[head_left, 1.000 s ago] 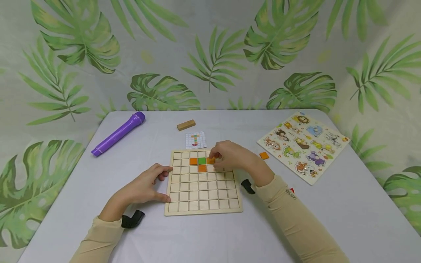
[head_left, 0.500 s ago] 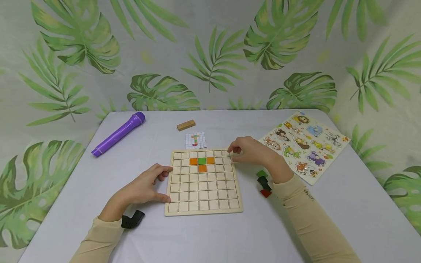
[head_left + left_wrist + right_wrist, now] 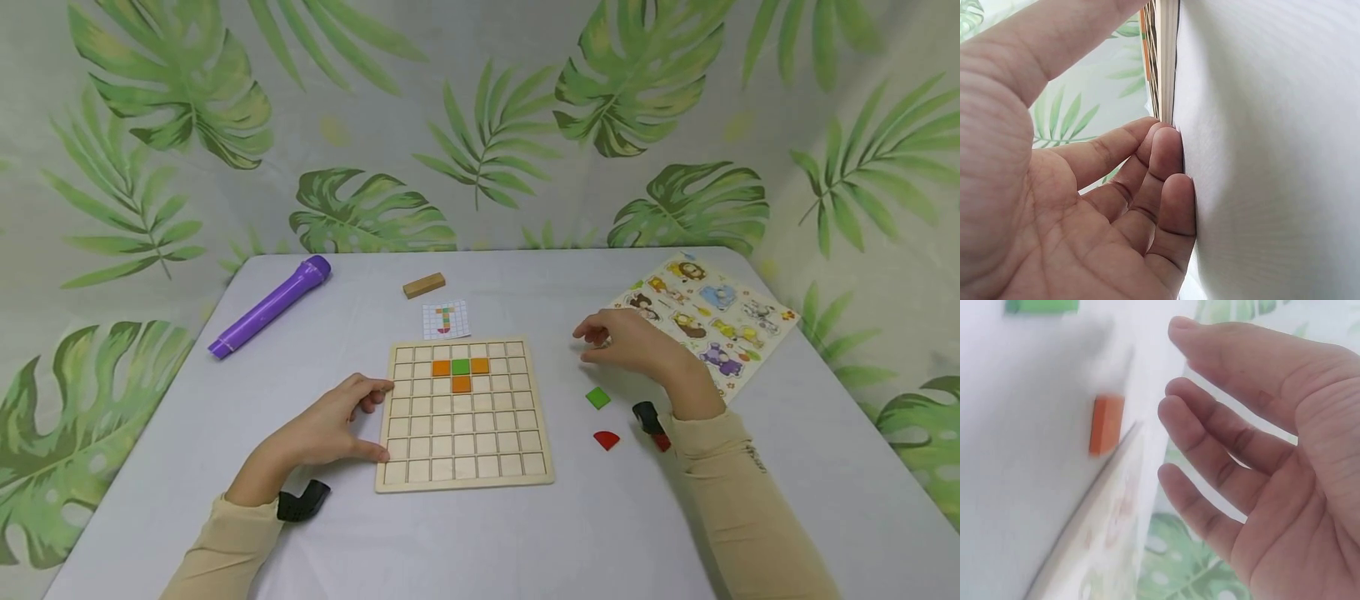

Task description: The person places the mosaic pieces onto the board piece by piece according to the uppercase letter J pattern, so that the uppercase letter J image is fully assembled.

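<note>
left hand: flat on the worktop at the near-left edge of the grid board, fingers loose and straight, fingertips touching the board's rim, holding nothing – good as a brace, I'd leave it there so the board can't skid

grid board: four tiles seated near its far edge – orange tile, green tile, orange again, plus one orange in the row below the green; the other cells are bare wood

loose bits: red quarter-round piece and green square lie on the worktop right of the board, apart from each other

right hand: hovering past those, fingers spread and lightly bent, nothing in the grip; it's nearest the small orange square, which lies flat on the worktop just beside the near edge of the animal puzzle – the head view hides that square behind the hand

doing it well: my take – come down on the orange square with thumb and forefinger on opposite edges; it's thin and close to the puzzle's rim, so slide it clear first if the fingers don't fit

pattern card: just beyond the board's far edge, worth a glance before picking a cell

further back: wooden block, purple torch far left
</note>
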{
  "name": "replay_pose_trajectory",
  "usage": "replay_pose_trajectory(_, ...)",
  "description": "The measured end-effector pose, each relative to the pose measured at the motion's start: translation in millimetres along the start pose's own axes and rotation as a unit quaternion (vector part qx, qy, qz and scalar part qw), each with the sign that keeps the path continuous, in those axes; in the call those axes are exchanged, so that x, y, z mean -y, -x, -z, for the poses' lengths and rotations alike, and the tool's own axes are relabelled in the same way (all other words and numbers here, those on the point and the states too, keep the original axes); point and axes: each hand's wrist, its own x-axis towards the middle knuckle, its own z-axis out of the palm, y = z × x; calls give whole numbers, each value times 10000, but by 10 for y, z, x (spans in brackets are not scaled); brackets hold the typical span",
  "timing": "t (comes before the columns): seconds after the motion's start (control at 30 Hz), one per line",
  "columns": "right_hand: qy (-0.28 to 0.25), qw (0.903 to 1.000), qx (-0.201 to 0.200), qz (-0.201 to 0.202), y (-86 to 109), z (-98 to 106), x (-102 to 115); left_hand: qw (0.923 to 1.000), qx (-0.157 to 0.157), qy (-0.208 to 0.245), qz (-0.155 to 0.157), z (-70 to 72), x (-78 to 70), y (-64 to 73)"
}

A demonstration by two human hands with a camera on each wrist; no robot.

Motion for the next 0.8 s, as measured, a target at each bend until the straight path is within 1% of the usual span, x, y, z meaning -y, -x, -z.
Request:
replay_pose_trajectory(0.07, -12, 10000, -36, 8, 57, 24, -47, 10000, 2, 4, 24, 0, 2, 1)
replay_pose_trajectory(0.17, -92, 10000, 34, -16, 142, 52, -97, 10000, 2, -20, 22, 1, 0, 0)
replay_pose_trajectory(0.33, -391, 9979, 468, -205, 274, 46, -148, 10000, 23, -52, -1, 6, -6, -1)
replay_pose_trajectory(0.47, -699, 9941, 812, -188, 373, 13, -168, 10000, 50, -24, 11, 11, -7, -1)
replay_pose_trajectory(0.53, -840, 9920, 928, -133, 416, -1, -170, 10000, 53, -10, 16, 12, -10, -2)
replay_pose_trajectory(0.63, -1068, 9881, 1096, -155, 463, -16, -158, 10000, 37, 14, 3, 13, -18, -1)
replay_pose_trajectory(0.8, -1204, 9846, 1260, -141, 477, -67, -139, 10000, 6, 31, -12, 13, -22, 11)
